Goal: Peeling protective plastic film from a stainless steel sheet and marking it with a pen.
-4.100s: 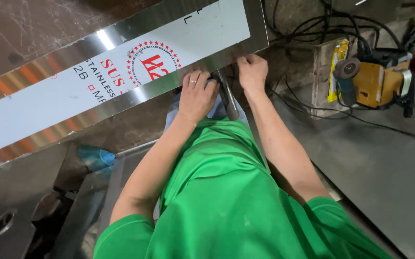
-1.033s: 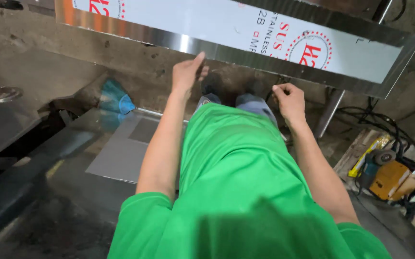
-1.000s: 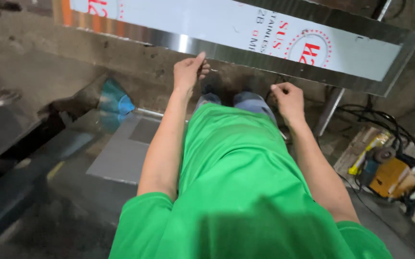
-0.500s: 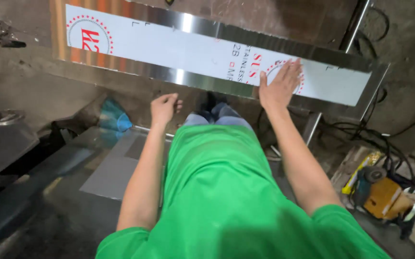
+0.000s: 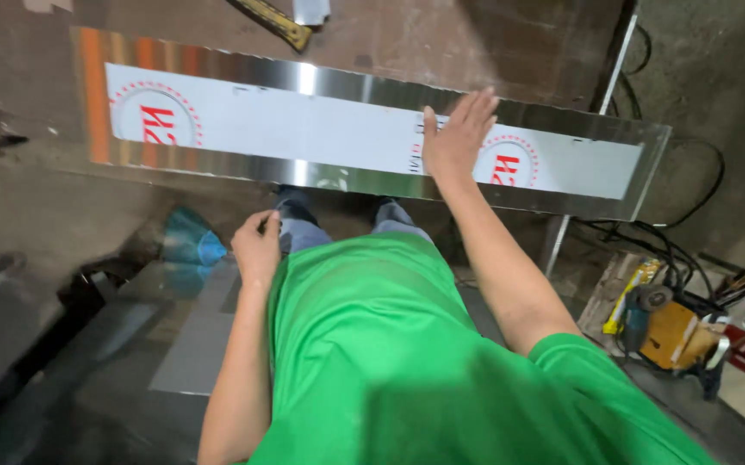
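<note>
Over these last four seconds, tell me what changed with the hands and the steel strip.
Both hands let go of the near edge of the steel strip. The right hand moved up and now lies flat, open, on its white film. The left hand came off and hangs loosely curled near the green shirt. The strip stays across the person's front, and the angle grinder sits at right.

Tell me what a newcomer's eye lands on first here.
First, the long shiny steel strip with its white protective film, stretching across the upper frame, with the right hand pressed flat on it. Next, the bright green shirt filling the lower middle, the left hand loosely curled beside it. At lower right sits a yellow angle grinder among black cables.
</note>
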